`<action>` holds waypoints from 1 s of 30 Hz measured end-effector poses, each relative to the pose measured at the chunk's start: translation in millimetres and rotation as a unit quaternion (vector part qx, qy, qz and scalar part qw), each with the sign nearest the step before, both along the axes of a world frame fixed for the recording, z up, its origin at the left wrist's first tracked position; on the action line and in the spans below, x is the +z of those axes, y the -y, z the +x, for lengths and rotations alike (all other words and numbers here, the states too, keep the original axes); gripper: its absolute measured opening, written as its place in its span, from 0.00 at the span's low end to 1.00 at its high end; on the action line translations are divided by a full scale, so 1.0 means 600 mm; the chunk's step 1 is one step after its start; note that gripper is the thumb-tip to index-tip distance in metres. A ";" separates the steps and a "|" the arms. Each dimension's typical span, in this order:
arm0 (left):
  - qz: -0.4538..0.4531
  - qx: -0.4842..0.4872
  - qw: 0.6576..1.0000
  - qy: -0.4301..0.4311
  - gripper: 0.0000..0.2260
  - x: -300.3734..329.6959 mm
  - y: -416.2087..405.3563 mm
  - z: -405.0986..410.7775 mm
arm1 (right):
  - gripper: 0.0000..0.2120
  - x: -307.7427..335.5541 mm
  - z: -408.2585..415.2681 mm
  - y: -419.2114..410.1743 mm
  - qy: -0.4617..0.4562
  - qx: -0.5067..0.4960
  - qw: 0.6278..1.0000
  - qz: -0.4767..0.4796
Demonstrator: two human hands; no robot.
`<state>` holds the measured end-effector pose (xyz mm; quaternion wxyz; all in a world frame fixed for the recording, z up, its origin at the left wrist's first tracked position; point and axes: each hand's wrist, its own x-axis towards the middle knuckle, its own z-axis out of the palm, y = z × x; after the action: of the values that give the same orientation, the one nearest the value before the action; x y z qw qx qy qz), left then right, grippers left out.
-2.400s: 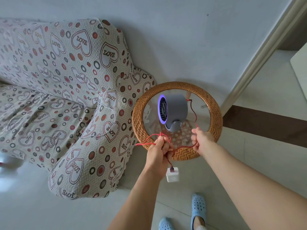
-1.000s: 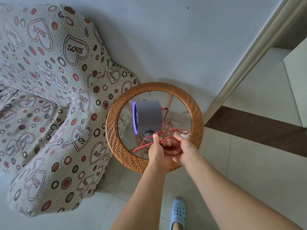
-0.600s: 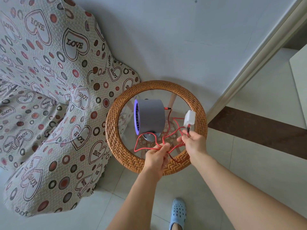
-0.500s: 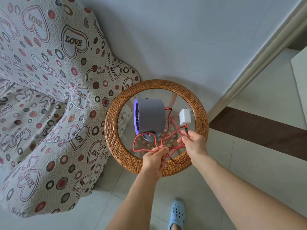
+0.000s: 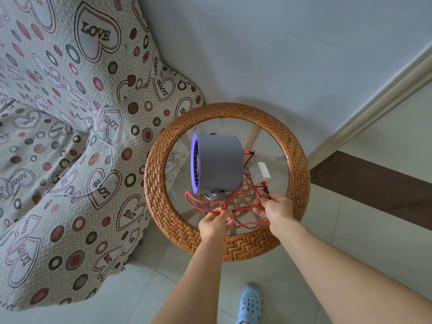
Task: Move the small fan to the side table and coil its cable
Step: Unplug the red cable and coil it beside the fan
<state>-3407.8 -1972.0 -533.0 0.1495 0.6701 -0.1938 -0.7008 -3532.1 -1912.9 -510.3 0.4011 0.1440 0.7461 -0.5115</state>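
Fan (image 5: 218, 163) stands on the glass top of the round wicker table (image 5: 301, 169), centre of frame, purple-lit face turned to frame left. Move step judged complete.

Red cable (image 5: 236, 208) runs from the plug at the fan's right side, down across the glass, into loose loops at the table's near edge.

Left hand (image 5: 216, 224): fingers curled, pinching the gathered loops together. Right hand (image 5: 277, 210): pinching the cable just below the white adapter (image 5: 260, 172).

Change over the last half second: adapter, then held lifted above the right hand, now lies on the glass just right of the fan, touching or nearly so. Loops sit lower and flatter on the glass than a moment ago. Hands closer to the near rim.

Reading: the free end has been set down and the bundle is being laid beside the fan. Coil is loose and uneven, not tied; may spring apart once released.

Patterned sofa cover (image 5: 70, 136) fills the left of frame.
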 end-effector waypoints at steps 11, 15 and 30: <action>-0.066 0.015 0.993 0.100 0.14 -0.047 -0.001 -0.037 | 0.09 -0.049 -0.010 0.020 -0.005 0.056 0.998 0.039; -0.068 0.002 0.989 0.130 0.19 -0.057 -0.005 -0.046 | 0.11 -0.048 -0.004 0.024 -0.063 0.132 0.986 0.081; -0.025 0.027 0.998 0.056 0.20 -0.045 -0.006 -0.033 | 0.15 0.008 -0.006 0.000 -0.095 0.290 0.939 0.159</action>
<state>-3427.7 -1968.6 -559.8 0.1734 0.7090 -0.2011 -0.6533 -3535.9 -1913.1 -505.7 0.4310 -0.0664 0.8619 -0.2589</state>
